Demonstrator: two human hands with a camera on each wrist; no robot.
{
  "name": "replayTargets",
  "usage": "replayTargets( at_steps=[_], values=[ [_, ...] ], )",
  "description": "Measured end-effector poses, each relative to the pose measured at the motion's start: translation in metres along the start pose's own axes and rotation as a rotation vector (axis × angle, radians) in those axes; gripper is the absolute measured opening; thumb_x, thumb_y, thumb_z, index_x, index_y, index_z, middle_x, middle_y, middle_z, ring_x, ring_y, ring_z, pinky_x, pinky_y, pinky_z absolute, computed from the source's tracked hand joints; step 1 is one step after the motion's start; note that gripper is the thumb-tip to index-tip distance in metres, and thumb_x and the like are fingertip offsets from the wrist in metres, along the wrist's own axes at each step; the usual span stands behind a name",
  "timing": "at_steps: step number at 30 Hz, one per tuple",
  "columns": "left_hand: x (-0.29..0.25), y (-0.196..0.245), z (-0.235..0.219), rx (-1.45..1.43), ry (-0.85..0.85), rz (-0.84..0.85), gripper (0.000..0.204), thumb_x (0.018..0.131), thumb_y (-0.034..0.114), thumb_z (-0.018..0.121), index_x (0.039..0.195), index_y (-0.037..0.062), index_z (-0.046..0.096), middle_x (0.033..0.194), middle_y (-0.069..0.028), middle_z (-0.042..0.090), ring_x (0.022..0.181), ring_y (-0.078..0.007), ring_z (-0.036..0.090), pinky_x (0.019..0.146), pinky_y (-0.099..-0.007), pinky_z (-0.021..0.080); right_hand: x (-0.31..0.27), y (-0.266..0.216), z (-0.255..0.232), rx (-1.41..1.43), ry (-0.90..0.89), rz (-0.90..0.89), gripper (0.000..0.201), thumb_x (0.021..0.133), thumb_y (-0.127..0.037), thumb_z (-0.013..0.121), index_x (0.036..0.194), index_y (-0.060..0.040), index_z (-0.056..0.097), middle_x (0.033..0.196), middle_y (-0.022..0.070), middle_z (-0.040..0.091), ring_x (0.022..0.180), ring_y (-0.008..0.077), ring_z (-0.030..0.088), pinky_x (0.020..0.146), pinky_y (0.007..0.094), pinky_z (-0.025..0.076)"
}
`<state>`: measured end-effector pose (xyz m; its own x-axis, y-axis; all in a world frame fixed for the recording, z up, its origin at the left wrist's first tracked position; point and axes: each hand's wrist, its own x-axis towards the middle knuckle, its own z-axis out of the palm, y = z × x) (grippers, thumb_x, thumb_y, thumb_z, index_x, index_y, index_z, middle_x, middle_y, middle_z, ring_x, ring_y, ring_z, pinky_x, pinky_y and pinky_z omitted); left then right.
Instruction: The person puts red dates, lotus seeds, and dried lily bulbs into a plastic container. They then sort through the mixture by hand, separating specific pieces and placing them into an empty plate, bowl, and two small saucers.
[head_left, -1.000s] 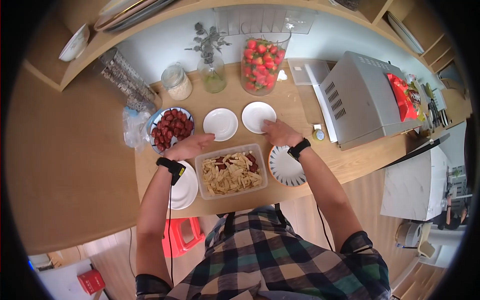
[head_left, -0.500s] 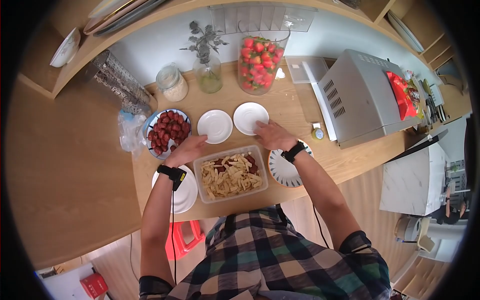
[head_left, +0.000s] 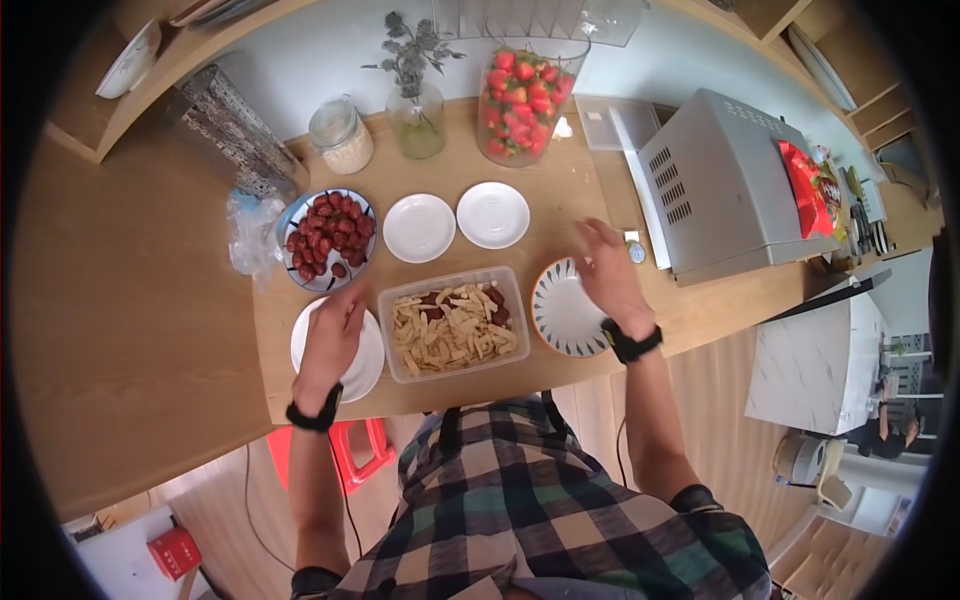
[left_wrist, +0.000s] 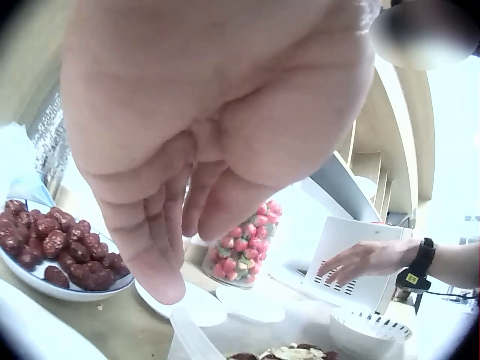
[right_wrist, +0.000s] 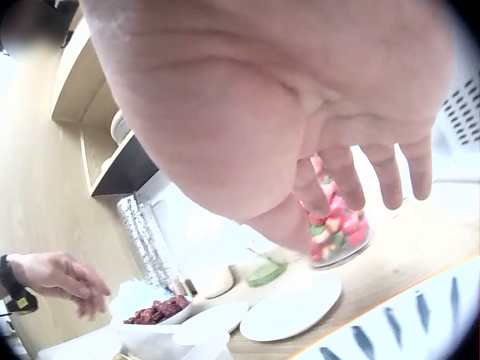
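Fingers (right_wrist: 386,180) hang loose, holding nothing: left hand (head_left: 333,338) over a plain white round plate (head_left: 367,356), left of the clear rectangular plastic box (head_left: 521,312); right hand (head_left: 614,283) over an orange-rimmed white round dish (head_left: 563,318), right of it.

We see one white plate (head_left: 362,365), face up, below L hand (head_left: 334,337); orange-rimmed dish (head_left: 560,310) w/ dark radial marks, also face up, nr R hand (head_left: 611,278).

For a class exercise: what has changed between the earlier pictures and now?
The right hand has left the rightmost small white round plate and moved right; the left hand has drawn back towards the body, over the larger white round plate. The blue-rimmed plate of red fruit and the clear plastic tub of pale strips stayed put.
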<state>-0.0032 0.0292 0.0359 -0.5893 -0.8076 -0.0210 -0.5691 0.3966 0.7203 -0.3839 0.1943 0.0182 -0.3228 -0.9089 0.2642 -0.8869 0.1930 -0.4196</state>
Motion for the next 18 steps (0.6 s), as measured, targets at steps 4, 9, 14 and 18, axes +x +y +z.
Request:
replayTargets(
  at_steps=[4,9,14,18],
  values=[
    [-0.06,-0.004,0.015,-0.093,-0.113,-0.327,0.04,0.101,0.02,0.06,0.129,-0.0095,0.061,0.069,-0.0099,0.066,0.049,-0.0128,0.058,0.047,-0.029,0.046,-0.071,0.022,-0.024,-0.086,0.046,0.337,0.033,0.092,-0.012,0.065,0.12,0.0043,0.062,0.114,0.0275,0.066,0.109,0.0456,0.062,0.091,0.0494,0.054],
    [-0.079,0.001,0.04,-0.406,-0.191,-0.472,0.031,0.104,0.019,0.055,0.116,-0.0077,0.064,0.065,-0.0075,0.064,0.047,-0.0102,0.057,0.041,-0.0249,0.041,-0.101,0.005,-0.027,0.47,-0.239,0.798,0.026,0.094,-0.003,0.055,0.118,0.0062,0.061,0.082,0.02,0.072,0.06,0.0297,0.072,0.055,0.0384,0.059],
    [-0.071,-0.006,0.047,-0.398,-0.172,-0.371,0.027,0.104,0.016,0.052,0.104,-0.0086,0.063,0.062,-0.0099,0.064,0.045,-0.0118,0.058,0.042,-0.0275,0.043,-0.119,0.033,0.003,0.637,-0.07,0.769,0.034,0.095,0.004,0.047,0.126,0.0066,0.06,0.075,0.0152,0.07,0.052,0.0199,0.069,0.045,0.0301,0.057],
    [-0.061,-0.001,0.049,-0.322,-0.189,-0.374,0.027,0.104,0.016,0.051,0.103,-0.0082,0.064,0.062,-0.0097,0.064,0.043,-0.0119,0.057,0.04,-0.0276,0.042,-0.112,0.03,0.009,0.722,-0.044,0.825,0.036,0.094,0.007,0.045,0.127,0.007,0.059,0.076,0.0151,0.07,0.053,0.0212,0.069,0.047,0.0315,0.059]
  ],
)
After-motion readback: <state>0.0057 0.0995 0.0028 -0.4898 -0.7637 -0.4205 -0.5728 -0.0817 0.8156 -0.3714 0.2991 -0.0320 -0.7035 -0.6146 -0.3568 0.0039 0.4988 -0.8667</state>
